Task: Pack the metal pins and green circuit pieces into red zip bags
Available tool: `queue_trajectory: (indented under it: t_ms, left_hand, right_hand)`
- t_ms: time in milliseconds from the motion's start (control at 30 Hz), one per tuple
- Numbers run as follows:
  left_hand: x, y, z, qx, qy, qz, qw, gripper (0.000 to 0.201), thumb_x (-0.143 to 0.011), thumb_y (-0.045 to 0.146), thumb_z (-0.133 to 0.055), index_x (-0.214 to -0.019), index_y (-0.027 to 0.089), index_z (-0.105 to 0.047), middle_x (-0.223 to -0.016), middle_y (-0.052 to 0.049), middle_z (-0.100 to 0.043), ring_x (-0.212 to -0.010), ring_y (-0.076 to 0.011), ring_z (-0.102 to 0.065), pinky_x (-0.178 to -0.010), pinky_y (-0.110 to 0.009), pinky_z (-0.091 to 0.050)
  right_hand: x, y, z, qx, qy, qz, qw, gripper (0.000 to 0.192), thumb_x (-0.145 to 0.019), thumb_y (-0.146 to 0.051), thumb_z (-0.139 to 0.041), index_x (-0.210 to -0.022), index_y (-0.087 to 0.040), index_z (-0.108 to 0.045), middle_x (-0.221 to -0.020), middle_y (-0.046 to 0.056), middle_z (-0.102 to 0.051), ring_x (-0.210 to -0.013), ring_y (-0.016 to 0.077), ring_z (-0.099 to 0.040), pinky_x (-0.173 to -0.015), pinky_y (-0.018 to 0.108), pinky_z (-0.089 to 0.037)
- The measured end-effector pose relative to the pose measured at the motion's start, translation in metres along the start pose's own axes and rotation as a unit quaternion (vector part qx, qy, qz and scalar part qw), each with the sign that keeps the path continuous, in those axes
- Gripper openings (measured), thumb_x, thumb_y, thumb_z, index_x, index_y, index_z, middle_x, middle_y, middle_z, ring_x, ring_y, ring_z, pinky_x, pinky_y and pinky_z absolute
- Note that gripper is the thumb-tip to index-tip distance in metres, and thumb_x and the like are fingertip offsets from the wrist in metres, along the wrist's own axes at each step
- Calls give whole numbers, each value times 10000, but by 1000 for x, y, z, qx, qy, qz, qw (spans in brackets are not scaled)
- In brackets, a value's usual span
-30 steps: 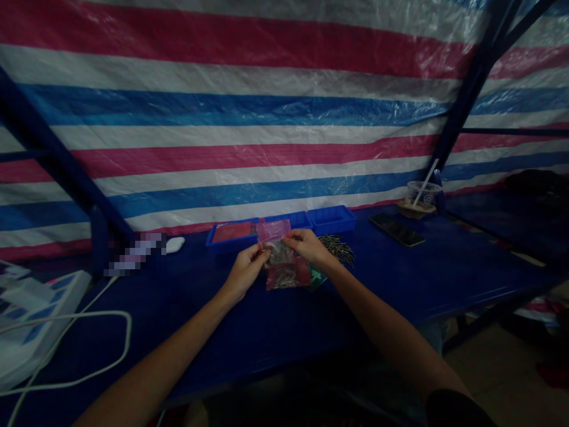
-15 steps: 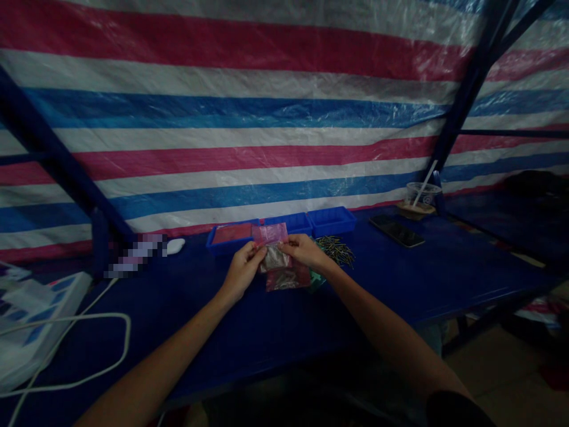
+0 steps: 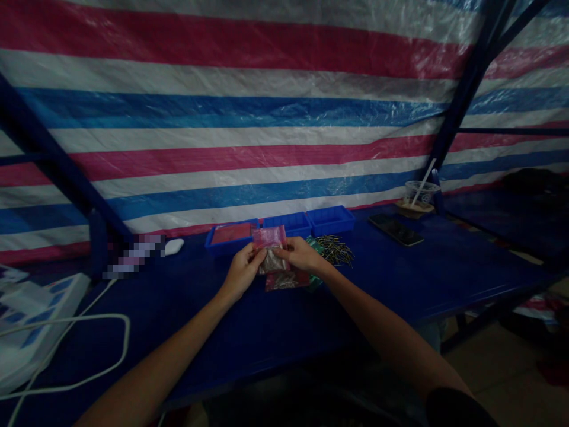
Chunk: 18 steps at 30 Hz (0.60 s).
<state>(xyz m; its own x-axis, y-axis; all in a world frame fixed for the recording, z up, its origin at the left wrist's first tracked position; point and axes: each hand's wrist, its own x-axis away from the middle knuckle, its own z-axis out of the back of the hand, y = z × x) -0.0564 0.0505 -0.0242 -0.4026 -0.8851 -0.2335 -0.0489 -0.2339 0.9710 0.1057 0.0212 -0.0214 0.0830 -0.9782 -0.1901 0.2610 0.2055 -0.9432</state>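
Both my hands hold one small pink-tinted plastic bag (image 3: 271,238) with greyish-brown contents too blurred to name. My left hand (image 3: 243,265) pinches its left side between thumb and fingers. On the right side, my right hand (image 3: 303,255) grips it with the thumb across the front. A second pinkish bag (image 3: 287,281) lies flat on the blue table just below the held one. To the right of my right hand is a loose pile of thin, dark and yellowish metal pieces, like screws (image 3: 336,250), with a green packet (image 3: 315,281) partly hidden by my wrist.
Blue trays stand behind my hands: the left tray (image 3: 208,242) holds flat reddish bags, the right tray (image 3: 333,220) looks bare. A phone (image 3: 395,229) and a plastic cup with straw (image 3: 420,194) are at right. A white cable (image 3: 127,341) and a white box (image 3: 57,317) are at left.
The held bag has tilted slightly, and my right thumb has shifted a little left and down across its front. Both hands keep their grip.
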Motion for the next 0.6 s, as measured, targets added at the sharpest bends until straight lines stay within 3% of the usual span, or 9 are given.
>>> queue_trajectory:
  t_ms: [133, 367, 533, 600]
  left_hand:
    - [-1, 2, -1, -1, 7, 20, 1000, 378, -625, 435, -693, -845, 136, -626, -748, -23, -651, -682, -167, -582, -637, -244, -433]
    - [-8, -5, 4, 59, 74, 45, 994, 343, -643, 457, -645, -774, 142, -614, -716, -13, -638, -665, -171, -577, -624, -250, -434]
    - [-11, -4, 13, 20, 97, 79, 992, 300, -673, 448, -622, -701, 156, -558, -598, 12, -580, -527, -114, -527, -529, -208, -382]
    - [-10, -1, 13, 15, 73, 117, 990, 330, -704, 471, -598, -674, 145, -558, -597, -8, -583, -520, -114, -528, -537, -215, -390]
  right_hand:
    - [-2, 2, -2, 35, 12, 12, 999, 178, -765, -213, -543, -856, -110, -655, -712, 3, -638, -655, 127, -548, -612, 226, -410]
    - [-3, 1, -11, 28, 33, 51, 998, 166, -751, -197, -545, -854, -119, -649, -737, 14, -640, -633, 115, -532, -602, 223, -400]
    - [-5, -2, 6, 57, 209, 23, 976, 164, -743, -276, -547, -737, -134, -630, -576, -32, -549, -507, 87, -425, -500, 202, -324]
    - [-4, -5, 19, 85, 279, 31, 956, 194, -750, -317, -540, -710, -142, -614, -531, -51, -496, -481, 79, -378, -479, 201, -284]
